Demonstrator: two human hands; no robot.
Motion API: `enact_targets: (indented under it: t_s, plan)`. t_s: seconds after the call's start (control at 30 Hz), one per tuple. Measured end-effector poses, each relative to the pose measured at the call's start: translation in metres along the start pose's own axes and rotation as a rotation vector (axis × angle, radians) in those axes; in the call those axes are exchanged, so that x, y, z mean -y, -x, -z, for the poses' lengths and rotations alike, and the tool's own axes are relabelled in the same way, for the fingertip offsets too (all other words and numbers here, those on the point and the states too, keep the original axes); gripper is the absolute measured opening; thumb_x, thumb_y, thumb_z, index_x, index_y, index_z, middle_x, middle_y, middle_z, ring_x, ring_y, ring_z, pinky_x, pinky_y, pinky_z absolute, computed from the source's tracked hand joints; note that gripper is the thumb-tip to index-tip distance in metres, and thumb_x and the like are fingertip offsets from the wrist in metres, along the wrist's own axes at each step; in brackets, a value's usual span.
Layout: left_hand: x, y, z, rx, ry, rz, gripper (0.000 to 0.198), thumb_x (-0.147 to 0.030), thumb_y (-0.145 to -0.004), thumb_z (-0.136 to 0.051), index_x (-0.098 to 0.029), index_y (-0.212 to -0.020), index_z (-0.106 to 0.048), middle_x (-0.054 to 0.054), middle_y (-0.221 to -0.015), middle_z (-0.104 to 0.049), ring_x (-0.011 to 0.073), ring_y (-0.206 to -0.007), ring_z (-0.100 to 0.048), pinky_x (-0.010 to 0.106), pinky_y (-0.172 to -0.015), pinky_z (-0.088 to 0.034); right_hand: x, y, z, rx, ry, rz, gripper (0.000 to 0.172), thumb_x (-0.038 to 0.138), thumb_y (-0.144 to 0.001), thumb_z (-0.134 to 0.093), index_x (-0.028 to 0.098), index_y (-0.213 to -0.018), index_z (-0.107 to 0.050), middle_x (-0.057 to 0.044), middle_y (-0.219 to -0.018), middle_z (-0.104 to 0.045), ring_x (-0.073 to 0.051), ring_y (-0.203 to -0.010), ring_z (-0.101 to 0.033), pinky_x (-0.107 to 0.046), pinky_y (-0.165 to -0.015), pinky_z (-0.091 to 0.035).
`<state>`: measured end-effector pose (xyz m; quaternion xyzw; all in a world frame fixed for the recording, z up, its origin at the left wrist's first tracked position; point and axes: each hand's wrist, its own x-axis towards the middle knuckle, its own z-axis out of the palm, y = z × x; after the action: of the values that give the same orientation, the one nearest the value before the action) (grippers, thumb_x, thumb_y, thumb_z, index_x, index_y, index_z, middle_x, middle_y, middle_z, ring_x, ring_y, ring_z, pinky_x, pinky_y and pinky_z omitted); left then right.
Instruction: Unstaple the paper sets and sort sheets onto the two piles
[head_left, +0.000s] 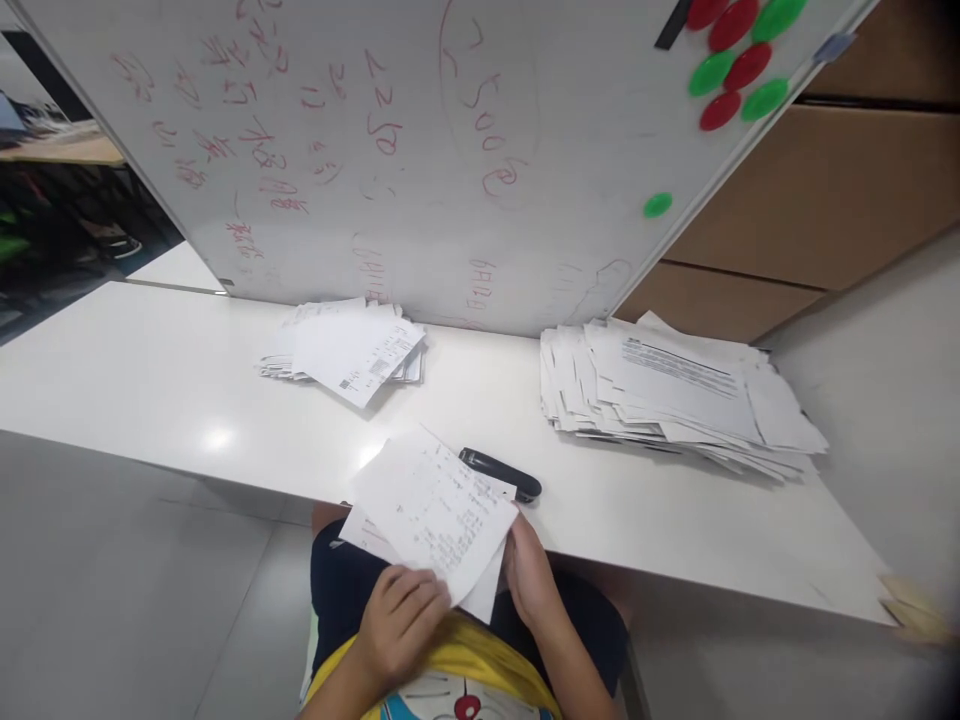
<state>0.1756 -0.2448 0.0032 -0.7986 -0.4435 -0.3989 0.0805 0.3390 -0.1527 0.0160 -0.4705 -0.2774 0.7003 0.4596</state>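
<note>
Several loose sheets of paper [427, 500] with handwriting are held over my lap, overlapping the table's front edge. My left hand [405, 615] is closed on their lower edge, fingers curled over the top. At their right edge my right hand [529, 565] grips the sheets, with its fingers partly hidden behind the paper. A black stapler-like object [501, 474] lies on the table just beyond the sheets, its left part close to the paper.
A small paper pile [352, 345] lies at the back left of the white table [187, 390]. A thick, uneven paper stack [675, 395] stands on the right. Behind rises a whiteboard [420, 150] with red writing and round magnets [733, 22]. Brown boxes [825, 190] stand behind it.
</note>
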Motion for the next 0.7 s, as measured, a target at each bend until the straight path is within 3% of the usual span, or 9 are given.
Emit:
enact_targets:
  t_s: [0.13, 0.27, 0.37, 0.43, 0.5, 0.57, 0.63, 0.7]
  plan:
    - [0.003, -0.027, -0.015, 0.027, 0.048, 0.092, 0.020, -0.008, -0.087, -0.053, -0.014, -0.105, -0.060, 0.008, -0.085, -0.071, 0.0171, -0.074, -0.061, 0.033, -0.063, -0.047, -0.012, 0.005, -0.004, -0.019, -0.057, 0.049, 0.054, 0.064, -0.080, -0.055, 0.021, -0.112, -0.067, -0.006, -0.124, -0.066, -0.027, -0.121, -0.055, -0.039, -0.103, -0.042]
    - [-0.001, -0.044, -0.022, 0.173, 0.088, -0.169, 0.021, -0.012, -0.084, -0.061, -0.012, -0.105, -0.061, 0.006, -0.088, -0.071, 0.0158, -0.072, -0.060, 0.031, -0.060, -0.045, -0.018, 0.007, -0.001, -0.020, 0.067, 0.066, 0.052, 0.052, -0.075, -0.069, 0.019, -0.116, -0.064, -0.010, -0.119, -0.069, -0.030, -0.113, -0.061, -0.043, -0.097, -0.046]
    - [0.005, -0.042, -0.013, 0.098, 0.071, -0.352, 0.023, -0.020, -0.084, -0.064, -0.016, -0.107, -0.062, 0.004, -0.092, -0.070, 0.0165, -0.085, -0.062, 0.031, -0.069, -0.047, -0.011, 0.009, 0.001, 0.008, 0.164, 0.081, 0.045, 0.048, -0.075, -0.072, 0.019, -0.109, -0.068, -0.010, -0.112, -0.072, -0.030, -0.103, -0.065, -0.044, -0.092, -0.049]
    - [0.019, -0.039, -0.002, -0.055, -0.047, -0.189, 0.030, -0.020, -0.085, -0.062, -0.020, -0.115, -0.059, 0.006, -0.099, -0.068, 0.0193, -0.100, -0.060, 0.033, -0.079, -0.048, -0.003, 0.011, 0.001, 0.013, 0.206, 0.146, 0.040, 0.047, -0.079, -0.068, 0.020, -0.109, -0.069, -0.009, -0.110, -0.072, -0.030, -0.102, -0.065, -0.044, -0.091, -0.050]
    - [0.042, -0.040, 0.010, -0.183, -0.160, 0.207, 0.047, -0.023, -0.086, -0.060, -0.020, -0.131, -0.048, 0.013, -0.120, -0.060, 0.0260, -0.119, -0.050, 0.041, -0.091, -0.045, 0.005, 0.012, 0.000, 0.003, 0.244, 0.252, 0.038, 0.046, -0.081, -0.065, 0.021, -0.109, -0.069, -0.008, -0.110, -0.072, -0.029, -0.104, -0.065, -0.043, -0.092, -0.050]
    - [0.068, -0.043, 0.021, -0.184, -0.106, 0.523, 0.065, -0.034, -0.087, -0.058, -0.020, -0.144, -0.029, 0.018, -0.138, -0.045, 0.0315, -0.131, -0.039, 0.050, -0.101, -0.039, 0.013, 0.009, -0.002, -0.008, 0.285, 0.365, 0.034, 0.044, -0.082, -0.065, 0.021, -0.106, -0.071, -0.008, -0.106, -0.073, -0.030, -0.104, -0.064, -0.044, -0.093, -0.049]
    - [0.093, -0.047, 0.026, -0.125, 0.072, 0.623, 0.074, -0.046, -0.089, -0.053, -0.020, -0.148, -0.016, 0.019, -0.141, -0.041, 0.0317, -0.131, -0.040, 0.053, -0.104, -0.036, 0.019, 0.002, -0.003, -0.003, 0.336, 0.466, 0.029, 0.041, -0.082, -0.065, 0.022, -0.101, -0.073, -0.008, -0.101, -0.074, -0.030, -0.101, -0.065, -0.044, -0.093, -0.050]
    - [0.111, -0.050, 0.027, -0.118, 0.245, 0.646, 0.074, -0.053, -0.089, -0.048, -0.020, -0.147, -0.017, 0.018, -0.133, -0.049, 0.0295, -0.123, -0.049, 0.050, -0.102, -0.039, 0.024, -0.006, -0.004, 0.038, 0.396, 0.564, 0.025, 0.038, -0.082, -0.065, 0.022, -0.099, -0.073, -0.008, -0.097, -0.074, -0.029, -0.097, -0.066, -0.043, -0.090, -0.051]
